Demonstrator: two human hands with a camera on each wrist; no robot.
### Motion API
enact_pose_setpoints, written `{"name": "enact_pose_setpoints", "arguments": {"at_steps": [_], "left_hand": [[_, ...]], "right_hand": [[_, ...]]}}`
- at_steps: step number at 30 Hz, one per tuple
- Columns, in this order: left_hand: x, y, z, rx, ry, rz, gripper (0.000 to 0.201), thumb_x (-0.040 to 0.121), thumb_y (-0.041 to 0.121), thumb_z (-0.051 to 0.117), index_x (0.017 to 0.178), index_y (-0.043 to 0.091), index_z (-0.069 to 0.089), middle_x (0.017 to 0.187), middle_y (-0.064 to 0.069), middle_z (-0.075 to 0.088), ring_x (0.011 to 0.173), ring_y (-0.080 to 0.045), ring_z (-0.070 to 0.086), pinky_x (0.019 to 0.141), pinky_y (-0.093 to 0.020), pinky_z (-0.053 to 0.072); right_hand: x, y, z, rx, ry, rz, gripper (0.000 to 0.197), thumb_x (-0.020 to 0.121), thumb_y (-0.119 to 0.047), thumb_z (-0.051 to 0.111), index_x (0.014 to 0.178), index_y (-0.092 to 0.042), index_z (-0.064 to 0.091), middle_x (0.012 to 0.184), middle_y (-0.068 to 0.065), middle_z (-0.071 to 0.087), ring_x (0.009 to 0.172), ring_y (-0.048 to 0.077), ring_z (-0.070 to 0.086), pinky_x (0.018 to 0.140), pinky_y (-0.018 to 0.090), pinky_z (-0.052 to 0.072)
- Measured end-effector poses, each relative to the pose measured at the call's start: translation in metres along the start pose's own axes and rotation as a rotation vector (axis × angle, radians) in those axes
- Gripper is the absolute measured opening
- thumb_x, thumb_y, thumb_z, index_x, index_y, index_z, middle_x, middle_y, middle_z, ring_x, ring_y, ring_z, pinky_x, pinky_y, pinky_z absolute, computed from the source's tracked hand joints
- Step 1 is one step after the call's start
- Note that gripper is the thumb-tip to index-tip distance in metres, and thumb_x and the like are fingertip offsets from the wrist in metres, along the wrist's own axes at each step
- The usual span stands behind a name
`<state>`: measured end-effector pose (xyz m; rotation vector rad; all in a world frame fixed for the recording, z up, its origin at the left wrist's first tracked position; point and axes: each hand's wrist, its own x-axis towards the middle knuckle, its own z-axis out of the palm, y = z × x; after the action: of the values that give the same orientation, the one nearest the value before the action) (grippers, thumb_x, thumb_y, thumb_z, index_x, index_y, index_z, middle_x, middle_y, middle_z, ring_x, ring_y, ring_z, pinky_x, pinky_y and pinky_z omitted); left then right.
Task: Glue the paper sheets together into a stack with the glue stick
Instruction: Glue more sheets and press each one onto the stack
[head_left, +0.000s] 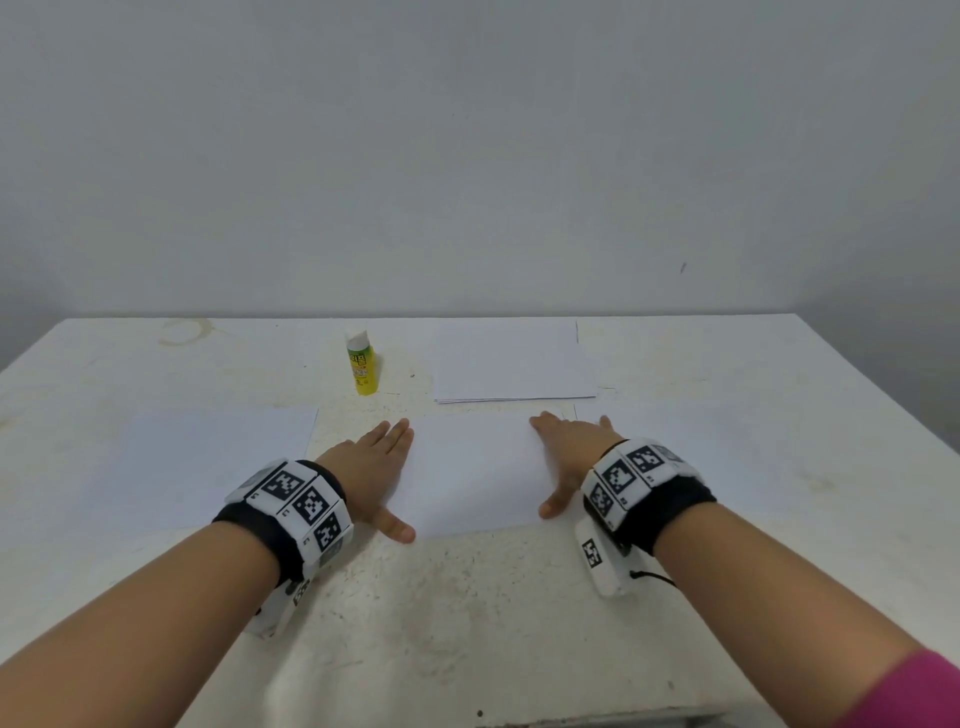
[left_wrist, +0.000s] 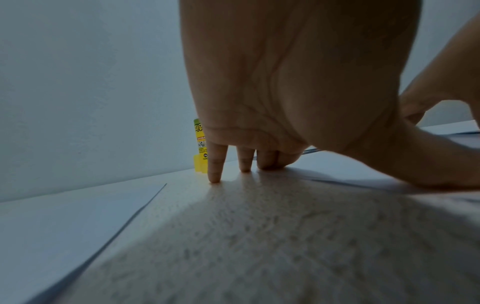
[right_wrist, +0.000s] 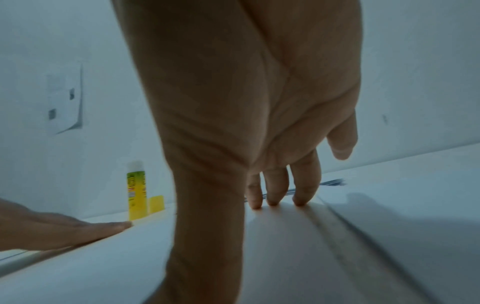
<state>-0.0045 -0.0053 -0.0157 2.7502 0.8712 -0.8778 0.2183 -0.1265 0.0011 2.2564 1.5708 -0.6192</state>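
Pressing flat with fingers spread, the left hand (head_left: 375, 470) and right hand (head_left: 567, 457) are holding a centre sheet (head_left: 472, 475) between them. Beyond them, the glue stick (head_left: 362, 362) is standing uncapped beside a paper pile (head_left: 511, 364). Most sheets seemingly remain unglued.

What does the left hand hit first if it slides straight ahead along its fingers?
Probably the glue stick: the left hand lies flat at the centre sheet's left edge, fingers angled slightly right; it might just pass it.
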Motion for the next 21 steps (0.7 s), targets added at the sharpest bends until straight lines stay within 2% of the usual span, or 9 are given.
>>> {"name": "enact_pose_setpoints", "arguments": {"at_steps": [3,5,7,9,10,13,15,17,21], "left_hand": [[-0.001,-0.001,0.001,0.001,0.006,0.002,0.134,0.068,0.077,0.057,0.148,0.002,-0.019,0.157,-0.008,-0.024,0.147,-0.023,-0.013,0.119,-0.043,0.016],[-0.002,-0.002,0.000,0.005,0.001,0.008,0.139,0.057,0.086,0.046,0.148,0.003,-0.019,0.157,-0.008,-0.023,0.147,-0.022,-0.013,0.119,-0.043,0.016],[-0.003,-0.003,-0.001,0.002,0.003,0.017,0.150,0.037,0.091,0.032,0.149,0.005,-0.018,0.158,-0.007,-0.022,0.148,-0.021,-0.012,0.120,-0.041,0.015],[-0.004,-0.004,0.001,-0.003,0.020,0.026,0.153,0.031,0.090,0.029,0.149,0.006,-0.018,0.158,-0.006,-0.021,0.148,-0.020,-0.010,0.120,-0.041,0.014],[-0.003,-0.004,0.001,-0.005,0.031,0.027,0.153,0.031,0.090,0.030,0.150,0.006,-0.017,0.159,-0.006,-0.020,0.148,-0.020,-0.010,0.120,-0.041,0.014],[-0.003,-0.004,0.001,-0.012,0.054,0.029,0.152,0.033,0.089,0.034,0.150,0.006,-0.015,0.159,-0.006,-0.018,0.148,-0.020,-0.008,0.120,-0.041,0.015],[-0.004,-0.003,0.001,-0.010,0.063,0.028,0.153,0.030,0.090,0.031,0.151,0.007,-0.014,0.160,-0.006,-0.017,0.148,-0.020,-0.007,0.120,-0.041,0.015],[-0.005,-0.003,0.001,-0.006,0.060,0.029,0.154,0.028,0.090,0.029,0.150,0.007,-0.014,0.160,-0.006,-0.018,0.148,-0.020,-0.006,0.120,-0.040,0.015],[-0.006,-0.002,-0.001,-0.019,0.048,0.030,0.154,0.029,0.089,0.030,0.150,0.006,-0.015,0.159,-0.006,-0.019,0.148,-0.020,-0.008,0.120,-0.041,0.014]], "right_hand": [[-0.001,0.014,0.000,-0.010,0.011,0.015,0.125,0.064,-0.050,0.082,0.153,-0.016,0.001,0.159,-0.002,0.016,0.142,0.023,0.028,0.115,0.057,0.003],[-0.002,0.013,-0.002,-0.045,-0.006,0.023,0.122,0.066,-0.049,0.082,0.153,-0.013,0.005,0.158,0.002,0.020,0.141,0.024,0.028,0.115,0.056,0.005],[-0.004,0.002,-0.007,-0.125,0.006,0.027,0.106,0.071,-0.041,0.081,0.149,-0.008,0.016,0.152,0.006,0.030,0.139,0.026,0.031,0.116,0.055,0.008],[-0.006,-0.019,-0.013,-0.143,0.066,-0.032,0.083,0.083,-0.024,0.072,0.147,-0.007,0.022,0.151,0.009,0.029,0.140,0.025,0.027,0.116,0.053,0.011],[-0.006,-0.031,-0.014,-0.115,0.086,-0.100,0.081,0.084,-0.019,0.069,0.148,-0.008,0.021,0.154,0.009,0.025,0.142,0.025,0.023,0.115,0.052,0.011],[-0.010,-0.070,-0.009,-0.001,0.049,-0.328,0.088,0.088,-0.030,0.066,0.153,-0.012,0.008,0.161,0.006,0.006,0.147,0.021,0.011,0.118,0.047,0.008],[-0.010,-0.090,-0.001,0.007,-0.003,-0.401,0.087,0.092,-0.036,0.060,0.154,-0.016,0.002,0.161,0.001,-0.001,0.148,0.018,0.006,0.119,0.046,0.006],[-0.006,-0.091,0.005,-0.030,-0.032,-0.389,0.087,0.093,-0.039,0.058,0.154,-0.018,-0.001,0.161,-0.001,-0.004,0.148,0.017,0.007,0.118,0.048,0.005],[-0.001,-0.050,-0.001,-0.023,-0.043,-0.217,0.096,0.089,-0.047,0.060,0.154,-0.018,-0.005,0.161,-0.002,-0.005,0.146,0.019,0.015,0.118,0.048,0.002]]}}
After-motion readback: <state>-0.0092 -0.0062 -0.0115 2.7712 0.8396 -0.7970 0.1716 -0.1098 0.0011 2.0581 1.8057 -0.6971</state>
